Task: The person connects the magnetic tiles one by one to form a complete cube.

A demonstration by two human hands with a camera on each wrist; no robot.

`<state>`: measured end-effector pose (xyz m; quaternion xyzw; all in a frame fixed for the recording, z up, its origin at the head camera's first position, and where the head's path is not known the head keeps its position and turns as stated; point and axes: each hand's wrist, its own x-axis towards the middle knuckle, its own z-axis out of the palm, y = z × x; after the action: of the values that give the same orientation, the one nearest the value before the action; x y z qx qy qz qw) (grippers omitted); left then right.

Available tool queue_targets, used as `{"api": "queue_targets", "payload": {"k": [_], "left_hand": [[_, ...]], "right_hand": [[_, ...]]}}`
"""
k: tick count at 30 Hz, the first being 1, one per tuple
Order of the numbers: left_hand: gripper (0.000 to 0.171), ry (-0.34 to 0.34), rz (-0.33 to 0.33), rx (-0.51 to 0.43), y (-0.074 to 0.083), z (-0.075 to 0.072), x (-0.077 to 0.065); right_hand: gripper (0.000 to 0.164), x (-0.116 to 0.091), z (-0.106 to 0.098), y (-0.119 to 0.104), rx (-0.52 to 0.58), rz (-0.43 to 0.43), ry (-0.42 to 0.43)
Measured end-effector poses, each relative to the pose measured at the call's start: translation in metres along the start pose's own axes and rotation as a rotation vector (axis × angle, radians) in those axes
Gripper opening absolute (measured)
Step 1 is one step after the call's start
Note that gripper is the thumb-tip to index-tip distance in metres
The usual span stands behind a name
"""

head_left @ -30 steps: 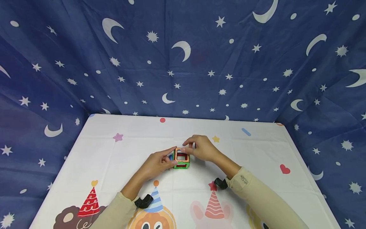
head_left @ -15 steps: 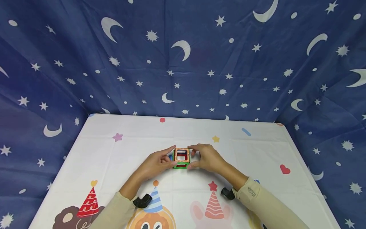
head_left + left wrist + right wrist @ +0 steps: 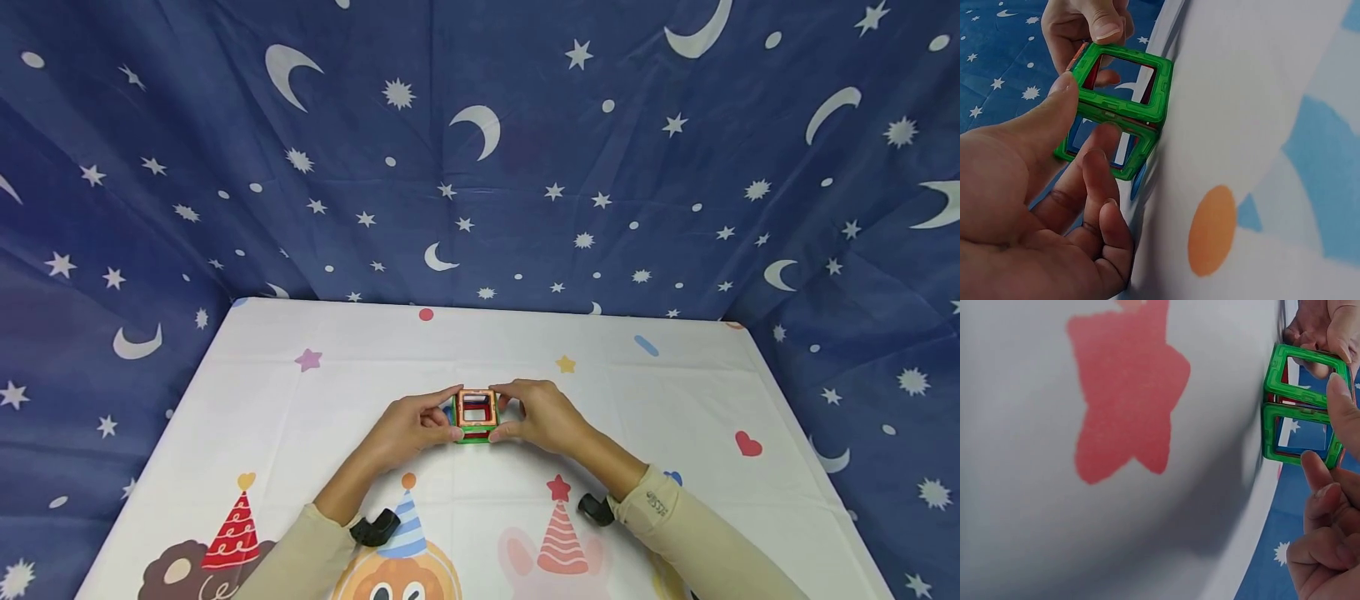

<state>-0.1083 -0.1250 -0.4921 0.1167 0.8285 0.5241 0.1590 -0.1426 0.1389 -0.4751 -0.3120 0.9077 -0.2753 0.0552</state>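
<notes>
A small cube of magnetic tiles stands on the table, with an orange frame tile [image 3: 477, 423] on top. Green frame tiles [image 3: 1161, 94] make up its near and side walls, and some red shows through the openings. My left hand [image 3: 411, 429] pinches the cube at its left side, thumb at the near corner and index finger at the far one. On the right side my right hand [image 3: 546, 414] grips it likewise between thumb and fingers. In the right wrist view two green tiles [image 3: 1272, 434] meet at an upright corner. The cube's far wall is mostly hidden.
The white tablecloth [image 3: 360, 333] carries printed stars, a heart and party-hat animals, all flat. A dark blue curtain [image 3: 525, 167] with moons and stars rises behind the table and at both sides. Black wrist cameras [image 3: 375, 528] sit at both sleeves.
My right hand has come off the cube's top, drawn back slightly and taken hold of its right side. The left hand has stayed at the left side.
</notes>
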Motion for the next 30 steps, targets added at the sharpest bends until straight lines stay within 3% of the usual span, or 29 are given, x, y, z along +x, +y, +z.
{"api": "queue_targets", "payload": {"k": [5,15,21,26,30], "left_hand": [[0.075,-0.010,-0.007,-0.018,0.0011,0.0009,0.0005],[0.074,-0.024,0.030,0.005,0.0030,0.0009,-0.0004],[0.079,-0.025,0.043,0.041,0.0011,0.0014,0.0005],[0.078,0.018,0.016,0.058,0.0015,0.0021,0.0002],[0.072,0.041,0.025,0.069,0.0024,0.0024,0.0001]], "right_hand": [[0.078,-0.0004,-0.0005,0.0006,0.033,0.010,-0.019],[0.072,0.0016,-0.0023,-0.0003,0.050,-0.045,-0.022],[0.077,0.0017,-0.0042,-0.0022,0.075,-0.011,-0.040],[0.077,0.0004,-0.0062,0.0011,0.117,0.038,-0.065],[0.069,-0.0002,-0.0057,0.0044,0.084,0.032,-0.065]]}}
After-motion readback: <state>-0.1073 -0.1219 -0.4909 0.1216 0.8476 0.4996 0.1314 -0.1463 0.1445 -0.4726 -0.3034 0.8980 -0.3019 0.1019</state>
